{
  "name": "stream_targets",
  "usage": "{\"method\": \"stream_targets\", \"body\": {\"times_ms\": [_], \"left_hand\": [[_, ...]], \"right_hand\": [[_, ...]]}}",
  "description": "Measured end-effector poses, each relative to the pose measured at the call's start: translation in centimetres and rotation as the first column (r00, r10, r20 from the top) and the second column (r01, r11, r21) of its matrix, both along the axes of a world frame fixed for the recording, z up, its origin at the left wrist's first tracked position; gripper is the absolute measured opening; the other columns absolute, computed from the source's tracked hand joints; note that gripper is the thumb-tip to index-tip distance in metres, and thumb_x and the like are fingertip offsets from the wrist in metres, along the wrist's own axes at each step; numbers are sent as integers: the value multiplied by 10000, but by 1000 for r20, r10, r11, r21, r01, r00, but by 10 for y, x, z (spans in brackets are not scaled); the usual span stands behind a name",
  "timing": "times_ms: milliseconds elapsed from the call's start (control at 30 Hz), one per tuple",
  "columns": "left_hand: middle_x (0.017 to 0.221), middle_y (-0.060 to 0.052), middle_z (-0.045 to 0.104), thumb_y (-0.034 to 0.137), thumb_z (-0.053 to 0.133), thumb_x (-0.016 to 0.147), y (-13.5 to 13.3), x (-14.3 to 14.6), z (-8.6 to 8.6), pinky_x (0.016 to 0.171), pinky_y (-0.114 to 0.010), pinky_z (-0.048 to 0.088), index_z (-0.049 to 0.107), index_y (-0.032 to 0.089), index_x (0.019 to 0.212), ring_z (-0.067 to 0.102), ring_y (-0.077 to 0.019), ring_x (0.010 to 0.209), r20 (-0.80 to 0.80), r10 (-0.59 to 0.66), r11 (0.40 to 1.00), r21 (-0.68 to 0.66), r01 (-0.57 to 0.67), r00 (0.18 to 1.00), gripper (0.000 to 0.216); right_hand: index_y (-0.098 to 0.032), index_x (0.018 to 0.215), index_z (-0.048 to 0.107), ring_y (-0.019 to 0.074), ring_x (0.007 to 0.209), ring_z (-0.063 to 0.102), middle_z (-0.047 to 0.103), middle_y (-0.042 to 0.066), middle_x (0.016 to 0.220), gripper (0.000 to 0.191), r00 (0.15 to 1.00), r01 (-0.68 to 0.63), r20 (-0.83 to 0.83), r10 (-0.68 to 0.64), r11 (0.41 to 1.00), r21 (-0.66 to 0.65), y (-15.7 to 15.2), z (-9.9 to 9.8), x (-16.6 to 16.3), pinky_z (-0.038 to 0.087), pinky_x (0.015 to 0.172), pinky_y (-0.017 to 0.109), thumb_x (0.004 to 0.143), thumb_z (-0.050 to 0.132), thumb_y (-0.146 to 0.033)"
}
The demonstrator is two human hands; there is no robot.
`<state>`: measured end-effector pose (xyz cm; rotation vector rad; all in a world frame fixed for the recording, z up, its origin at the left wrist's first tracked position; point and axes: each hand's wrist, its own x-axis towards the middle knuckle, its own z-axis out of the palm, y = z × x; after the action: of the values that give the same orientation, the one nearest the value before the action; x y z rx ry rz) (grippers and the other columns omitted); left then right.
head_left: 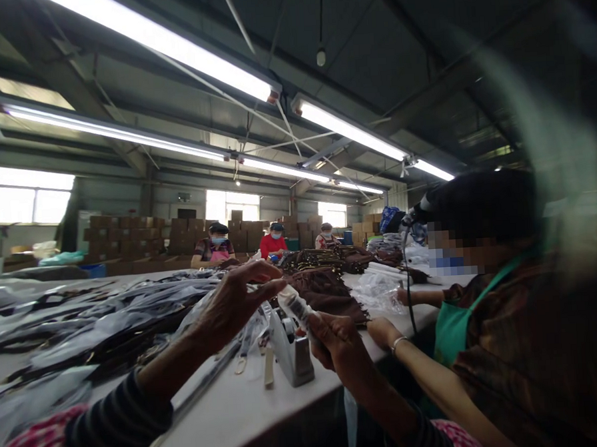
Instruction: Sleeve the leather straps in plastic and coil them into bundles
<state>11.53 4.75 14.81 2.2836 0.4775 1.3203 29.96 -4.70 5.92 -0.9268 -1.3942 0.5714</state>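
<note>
My left hand (237,297) is raised over the white table (248,406), its fingers pinched together at the top end of a clear plastic-wrapped roll (297,305). My right hand (337,341) is closed round the lower part of that same roll, near the table's edge. A grey tape dispenser (289,347) stands on the table just left of my right hand. Beside the dispenser lie narrow straps (245,350) in plastic.
Heaps of dark bagged items (98,321) cover the table on the left. Brown items (332,285) pile up behind. A co-worker in a green apron (488,307) sits close on my right, hands on the table. Three more people sit at the far end, before stacked cartons (129,242).
</note>
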Motion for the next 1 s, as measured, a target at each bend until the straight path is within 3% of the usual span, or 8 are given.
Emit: {"method": "stream_targets", "body": {"times_ms": [200,333,433,567,667,767,900,1000], "left_hand": [[974,-61,760,355,697,854,1,5,-10,823,-345,480,751,197,748,668,-231,944,-68,-69,997,26,71,995,198],[995,-70,761,385,676,813,0,3,-13,721,-340,469,696,183,691,654,-220,825,-88,-73,987,-147,59,993,236],[859,-55,735,334,618,810,3,1,-17,721,-362,448,640,194,679,630,-225,765,-151,106,992,-49,-114,983,194],[676,-22,637,360,602,834,8,-11,-22,649,-346,428,649,198,736,582,-218,680,-88,327,940,-72,-333,941,195],[705,-27,661,474,709,817,10,-24,-21,627,-308,488,641,185,742,636,-216,721,-2,73,933,-354,-69,997,306],[810,-38,738,576,755,810,15,-34,-16,592,-280,519,660,200,914,682,-207,709,165,-160,793,-565,226,973,402],[746,-81,766,704,618,879,19,-35,-12,463,-235,440,722,178,1033,591,-151,493,28,-336,617,-748,243,942,557],[680,-117,752,718,509,933,10,-29,-23,438,-250,411,781,130,887,598,-164,463,-225,-592,599,-765,236,774,649]], "right_hand": [[-196,692,489,85,487,317,382,-62,536,545,950,183,255,-183,983,21,-8,-9,-1,217,495,258,1031,444,-620],[-197,736,523,115,532,408,472,-21,592,452,728,361,543,-419,907,216,-14,-15,-6,209,557,298,1084,390,-452],[-199,805,573,130,534,441,552,7,630,366,588,350,642,-492,870,347,-18,-19,-10,187,570,320,1088,396,-347],[-204,762,551,130,503,428,507,-12,573,388,592,387,630,-503,863,325,-19,-21,-7,188,542,306,1087,410,-364],[-207,729,512,120,485,427,444,-40,541,437,678,355,607,-414,908,223,-17,-19,1,205,516,281,1096,388,-409],[-202,769,547,119,501,458,483,-41,571,429,677,299,632,-377,926,232,-14,-16,7,241,517,272,1109,379,-403],[-162,1000,642,143,599,565,632,-2,712,274,456,150,696,-555,819,554,-9,-13,10,319,591,299,1114,424,-282],[-90,1175,607,174,651,583,670,32,784,197,243,-22,644,-726,659,752,-6,-7,12,335,629,341,1094,467,-203]]}}
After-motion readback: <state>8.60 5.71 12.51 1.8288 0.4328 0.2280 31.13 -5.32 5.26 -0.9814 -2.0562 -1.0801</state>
